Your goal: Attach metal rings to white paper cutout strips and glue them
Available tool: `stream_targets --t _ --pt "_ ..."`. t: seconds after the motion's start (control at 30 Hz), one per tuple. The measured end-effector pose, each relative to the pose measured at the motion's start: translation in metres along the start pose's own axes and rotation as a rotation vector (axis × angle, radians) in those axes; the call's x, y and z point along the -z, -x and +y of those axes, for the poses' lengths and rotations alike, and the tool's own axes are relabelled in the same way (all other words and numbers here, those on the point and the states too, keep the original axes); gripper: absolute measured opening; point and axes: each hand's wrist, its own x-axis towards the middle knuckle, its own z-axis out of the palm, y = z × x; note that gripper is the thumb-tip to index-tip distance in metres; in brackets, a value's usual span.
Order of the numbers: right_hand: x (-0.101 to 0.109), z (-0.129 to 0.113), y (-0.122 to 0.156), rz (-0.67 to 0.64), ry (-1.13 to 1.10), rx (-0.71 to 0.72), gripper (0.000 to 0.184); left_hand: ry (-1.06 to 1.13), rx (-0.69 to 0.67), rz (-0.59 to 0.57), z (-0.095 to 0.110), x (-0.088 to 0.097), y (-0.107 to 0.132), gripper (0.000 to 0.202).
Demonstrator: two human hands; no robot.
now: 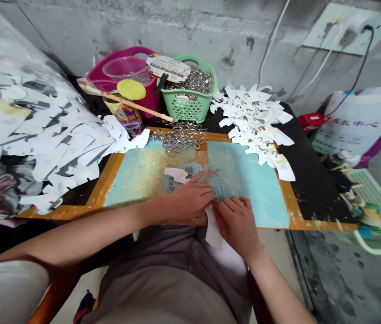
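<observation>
Jar point(131, 119) at ten o'clock, label illegible. Left hand point(190, 198) lies flat, forefinger out, on a paper cutout point(174, 173) at the blue mat's point(264, 189) six o'clock. Right hand point(237, 220), fingers curled narrow, pinches the cutout. At three o'clock, a bag point(359, 130) reads "长中心".

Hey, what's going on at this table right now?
A person works with both hands at the near edge of a stained blue board. The left hand presses down on a white paper cutout; the right hand fingers its edge beside it. Loose metal rings lie piled behind, with more in a green basket.
</observation>
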Motion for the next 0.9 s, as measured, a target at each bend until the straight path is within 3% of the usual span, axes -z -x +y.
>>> stream_targets --t 0.13,0.27,0.57,0.77,0.9 --pt "-0.007 -0.004 0.002 0.049 0.015 -0.074 0.014 0.125 -0.007 -0.021 -0.004 0.006 0.0 0.013" --pt "-0.012 -0.004 0.002 0.109 -0.041 -0.14 0.015 0.106 -0.036 -0.037 -0.004 0.006 -0.004 0.014" --pt "-0.007 0.01 0.005 0.108 -0.267 -0.162 0.012 0.031 -0.12 -0.018 -0.002 0.005 -0.009 0.024" --pt "-0.007 0.006 0.009 0.06 -0.108 -0.108 0.012 -0.035 -0.169 -0.016 -0.005 0.004 -0.004 0.024" --pt "-0.01 0.005 0.016 0.109 -0.004 -0.03 0.017 -0.073 -0.264 -0.006 -0.003 0.01 0.0 0.022"
